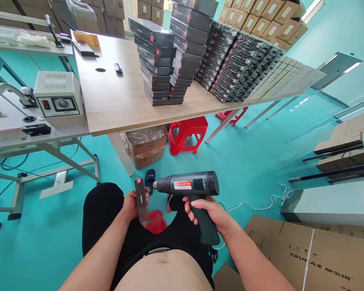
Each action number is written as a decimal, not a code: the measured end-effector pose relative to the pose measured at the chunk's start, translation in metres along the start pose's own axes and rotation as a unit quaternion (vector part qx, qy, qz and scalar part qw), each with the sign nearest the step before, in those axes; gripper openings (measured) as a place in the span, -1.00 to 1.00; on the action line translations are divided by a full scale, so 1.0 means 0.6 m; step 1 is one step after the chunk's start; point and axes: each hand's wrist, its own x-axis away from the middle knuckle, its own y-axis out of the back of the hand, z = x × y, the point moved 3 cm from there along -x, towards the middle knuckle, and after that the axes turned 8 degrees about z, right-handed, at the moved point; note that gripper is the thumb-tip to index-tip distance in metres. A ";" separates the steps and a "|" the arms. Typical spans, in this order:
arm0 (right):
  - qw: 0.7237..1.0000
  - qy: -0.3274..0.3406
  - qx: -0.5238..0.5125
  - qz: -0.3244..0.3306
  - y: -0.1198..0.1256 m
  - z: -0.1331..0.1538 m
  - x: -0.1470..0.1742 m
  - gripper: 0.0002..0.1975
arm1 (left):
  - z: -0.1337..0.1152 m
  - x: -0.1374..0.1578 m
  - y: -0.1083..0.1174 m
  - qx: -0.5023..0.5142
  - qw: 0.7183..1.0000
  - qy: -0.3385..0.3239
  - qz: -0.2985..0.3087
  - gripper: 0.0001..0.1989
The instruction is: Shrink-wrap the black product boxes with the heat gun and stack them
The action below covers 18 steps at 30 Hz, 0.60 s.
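My right hand (206, 210) is wrapped round the grip of a dark heat gun (186, 184). Its body lies level, and the metal nozzle faces left. In my left hand (132, 205) I hold a slim black box (141, 200) with a red mark at its top end and pale lettering on its side. The box is nearly upright, with its near end over my lap. A short gap separates the nozzle tip from the box. Parts of my left fingers are hidden behind the box.
Stacks of black boxes (157, 60) stand on the wooden table (115, 105) ahead. Beneath are a carton (148, 147) and a red stool (189, 133). A beige control box (59, 97) sits left. Large cartons (309, 250) are at right; a white cable (251, 207) crosses the floor.
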 end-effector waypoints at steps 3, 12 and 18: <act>0.999 0.005 0.002 0.050 -0.038 0.005 -0.016 -0.69 | -0.004 0.007 -0.013 0.076 0.995 0.051 0.038 -0.57; 0.965 -0.143 0.129 0.177 -0.014 -0.025 0.031 -0.74 | -0.025 0.036 -0.019 0.079 0.993 0.020 0.090 -0.22; 0.996 -0.068 0.055 -0.001 0.042 -0.036 0.030 -0.68 | -0.001 0.012 -0.020 -0.084 0.996 -0.009 0.011 -0.63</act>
